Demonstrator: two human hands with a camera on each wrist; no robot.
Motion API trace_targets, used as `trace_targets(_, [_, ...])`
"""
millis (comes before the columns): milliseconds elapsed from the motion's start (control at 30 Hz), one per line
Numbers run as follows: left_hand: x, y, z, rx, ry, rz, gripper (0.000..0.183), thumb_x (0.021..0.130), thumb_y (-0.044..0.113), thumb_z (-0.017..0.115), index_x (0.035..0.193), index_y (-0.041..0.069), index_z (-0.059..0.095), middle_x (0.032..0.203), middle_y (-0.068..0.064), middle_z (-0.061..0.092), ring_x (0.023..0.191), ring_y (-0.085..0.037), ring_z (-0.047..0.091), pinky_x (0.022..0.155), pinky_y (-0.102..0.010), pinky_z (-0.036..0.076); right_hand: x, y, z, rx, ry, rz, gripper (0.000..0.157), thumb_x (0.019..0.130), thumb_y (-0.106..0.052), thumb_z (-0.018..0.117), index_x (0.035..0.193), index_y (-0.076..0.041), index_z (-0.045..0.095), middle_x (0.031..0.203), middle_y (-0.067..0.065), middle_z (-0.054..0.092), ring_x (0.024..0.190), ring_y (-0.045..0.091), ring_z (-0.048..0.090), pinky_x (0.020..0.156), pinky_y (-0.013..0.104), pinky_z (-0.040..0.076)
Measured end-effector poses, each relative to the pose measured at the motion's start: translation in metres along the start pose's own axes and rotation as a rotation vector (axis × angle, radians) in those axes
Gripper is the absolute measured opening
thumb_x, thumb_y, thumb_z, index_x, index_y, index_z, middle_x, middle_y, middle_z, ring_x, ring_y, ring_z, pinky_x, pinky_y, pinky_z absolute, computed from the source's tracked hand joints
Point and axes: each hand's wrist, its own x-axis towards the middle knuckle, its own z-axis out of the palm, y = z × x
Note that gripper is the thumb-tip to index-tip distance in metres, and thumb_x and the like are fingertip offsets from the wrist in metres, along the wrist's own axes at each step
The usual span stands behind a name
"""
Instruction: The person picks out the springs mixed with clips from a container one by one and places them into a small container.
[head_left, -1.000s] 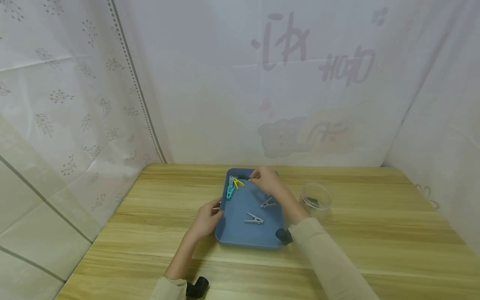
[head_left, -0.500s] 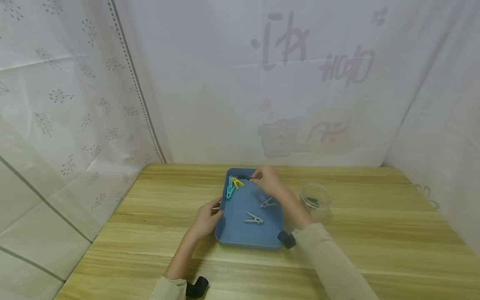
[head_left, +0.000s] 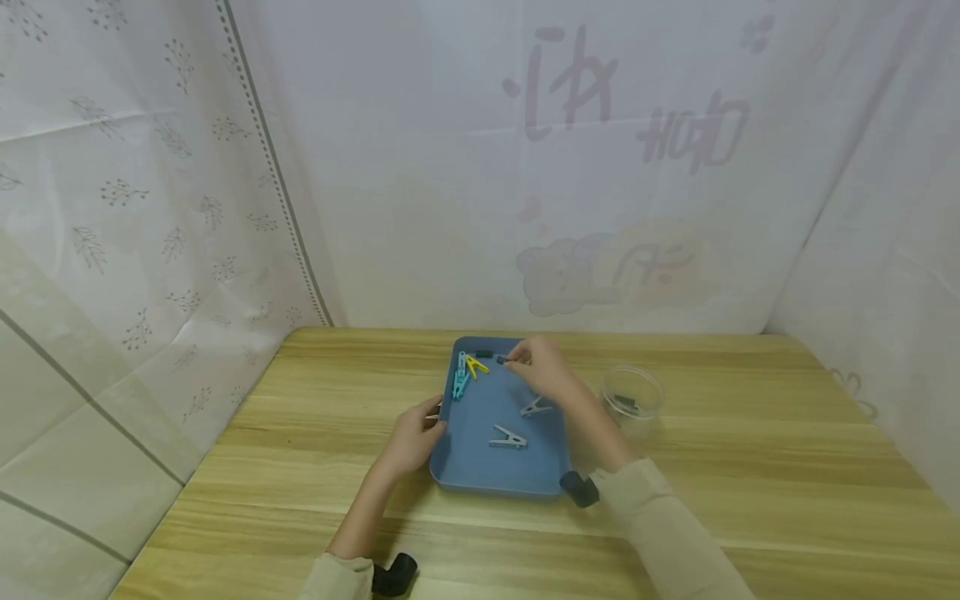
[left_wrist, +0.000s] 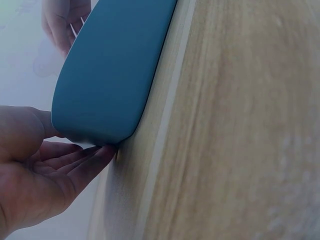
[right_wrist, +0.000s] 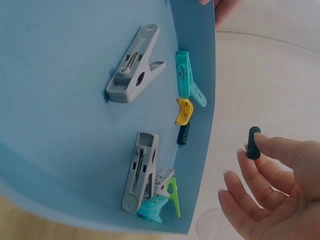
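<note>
My left hand [head_left: 411, 437] grips the left wall of a blue tray [head_left: 498, 479], thumb at the rim and fingers against its outside. In the right wrist view my right hand [right_wrist: 280, 187] pinches a small dark green ribbed cylinder [right_wrist: 253, 143] between thumb and fingertips, over the tray's far end in the head view. A similar ribbed cylinder [right_wrist: 183, 134] lies against the tray wall, beside a yellow clothespin [right_wrist: 184, 111] and a teal clothespin [right_wrist: 184, 75]. Two grey clothespins, one nearer [head_left: 510, 437] and one farther [head_left: 536, 406], lie on the tray floor.
Right of the tray, a clear round dish [head_left: 633, 392] holds dark small pieces. In the right wrist view, a bright green piece [right_wrist: 173, 196] and another teal clothespin [right_wrist: 154, 208] sit in the tray's corner. The wooden table [head_left: 750, 467] meets a white curtain [head_left: 420, 208] behind.
My right hand has shifted slightly right and toward me, and a ribbed cylinder now shows at its fingertips, apart from the one left in the tray. The left hand stays in place.
</note>
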Motion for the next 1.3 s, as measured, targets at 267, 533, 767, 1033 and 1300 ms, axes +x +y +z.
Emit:
trace_targets(267, [0.000,0.001,0.000,-0.001,-0.001,-0.010,0.049,0.103,-0.002,0.055,0.148,-0.018,0.046,0.139,-0.039,0.059,0.123,-0.053,0.064,0.099,-0.057,0.059,-0.007,-0.001,0.000,0.017,0.004,0.014,0.016,0.102,-0.009,0.067,0.108,0.005,0.075,0.108,0.019,0.074,0.101,0.033,0.068,0.082,0.043,0.060])
trace_targets(533, [0.001,0.000,0.000,0.006,-0.005,-0.011,0.049,0.103,-0.002,0.054,0.149,-0.018,0.046,0.139,-0.039,0.059,0.124,-0.053,0.064,0.099,-0.057,0.059,-0.015,0.000,-0.002,0.005,0.025,0.016,0.018,0.104,-0.012,0.067,0.111,0.002,0.074,0.110,0.017,0.072,0.091,0.026,0.066,0.073,0.034,0.057])
trace_targets(767, [0.000,0.002,0.000,0.002,-0.006,-0.009,0.049,0.103,-0.001,0.054,0.149,-0.017,0.046,0.139,-0.039,0.059,0.124,-0.053,0.064,0.099,-0.057,0.059,-0.023,0.002,-0.003,-0.022,0.042,0.006,0.019,0.103,-0.013,0.067,0.112,0.002,0.074,0.107,0.016,0.073,0.086,0.023,0.063,0.068,0.032,0.054])
trace_targets(1033, [-0.001,0.002,0.000,-0.006,-0.007,-0.009,0.049,0.103,-0.001,0.055,0.149,-0.017,0.046,0.140,-0.039,0.058,0.124,-0.053,0.064,0.099,-0.057,0.059,-0.028,0.007,-0.001,-0.044,0.074,0.020,0.018,0.103,-0.013,0.068,0.113,0.001,0.074,0.110,0.015,0.074,0.092,0.026,0.066,0.078,0.041,0.059])
trace_targets(1300, [0.000,0.000,0.000,0.001,-0.005,-0.006,0.049,0.103,-0.001,0.055,0.148,-0.018,0.046,0.139,-0.039,0.058,0.123,-0.053,0.064,0.098,-0.057,0.059,-0.036,0.010,-0.002,-0.037,0.101,0.036,0.020,0.103,-0.015,0.069,0.114,0.001,0.074,0.110,0.014,0.074,0.090,0.026,0.066,0.077,0.041,0.059])
